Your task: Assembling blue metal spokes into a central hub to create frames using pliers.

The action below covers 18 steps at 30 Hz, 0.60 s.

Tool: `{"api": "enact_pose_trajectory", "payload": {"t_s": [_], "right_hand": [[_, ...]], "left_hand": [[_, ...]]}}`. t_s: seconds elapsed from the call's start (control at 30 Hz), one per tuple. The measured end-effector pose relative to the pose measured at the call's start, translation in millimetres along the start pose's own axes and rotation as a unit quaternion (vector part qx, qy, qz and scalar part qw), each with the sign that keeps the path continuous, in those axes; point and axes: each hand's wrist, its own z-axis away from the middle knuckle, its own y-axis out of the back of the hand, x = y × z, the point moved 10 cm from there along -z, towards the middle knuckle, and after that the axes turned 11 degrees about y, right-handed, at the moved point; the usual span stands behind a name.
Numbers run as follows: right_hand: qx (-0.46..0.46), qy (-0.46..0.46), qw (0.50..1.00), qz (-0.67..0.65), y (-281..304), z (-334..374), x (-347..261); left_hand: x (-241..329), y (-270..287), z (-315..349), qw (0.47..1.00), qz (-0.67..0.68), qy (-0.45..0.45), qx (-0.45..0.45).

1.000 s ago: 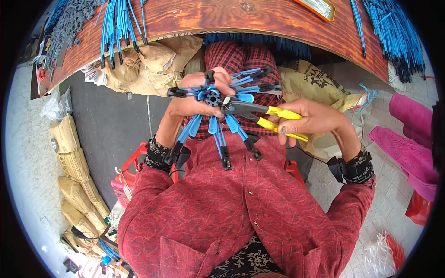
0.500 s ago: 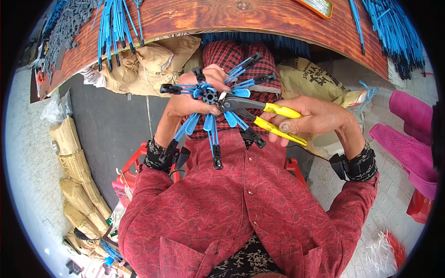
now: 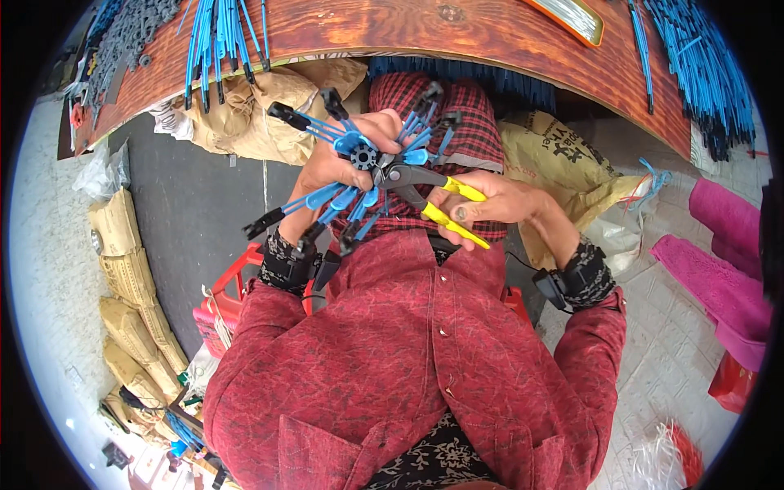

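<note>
My left hand [image 3: 333, 163] is closed around the middle of a spoked frame [image 3: 363, 156], which has a black notched hub and several blue arms with black ends fanning out around it. The fingers hide part of the frame. In my right hand [image 3: 502, 200] is a pair of pliers [image 3: 416, 176] with dark jaws and yellow handles, its fingers wrapped around the handles. The plier jaws are at the right side of the hub, beside my left thumb. What sits between the jaws is too small to make out.
A wooden table [image 3: 359, 31] spans the far side, with blue black-tipped rods [image 3: 220, 49] at left and more rods [image 3: 702, 73] at right. An orange-rimmed tray [image 3: 576, 18] lies on it. Sacks [image 3: 261, 122] stand below. Pink cloths [image 3: 706, 278] are at right.
Both hands have shifted a little left with the frame and pliers. The frame has turned and tilted, and my right forearm has come inward. The pliers stay against the hub.
</note>
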Motion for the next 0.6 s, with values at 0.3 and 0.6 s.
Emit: {"api": "enact_pose_trajectory", "payload": {"t_s": [0.3, 0.6], "right_hand": [[-0.038, 0.012, 0.995, -0.095, -22, 0, 2], [0.099, -0.013, 0.988, -0.12, -54, 6, -8]], "left_hand": [[-2, 0, 3, 0.998, 0.023, 0.053, 0.034], [-5, 8, -1, 0.998, 0.056, -0.001, -0.007]]}}
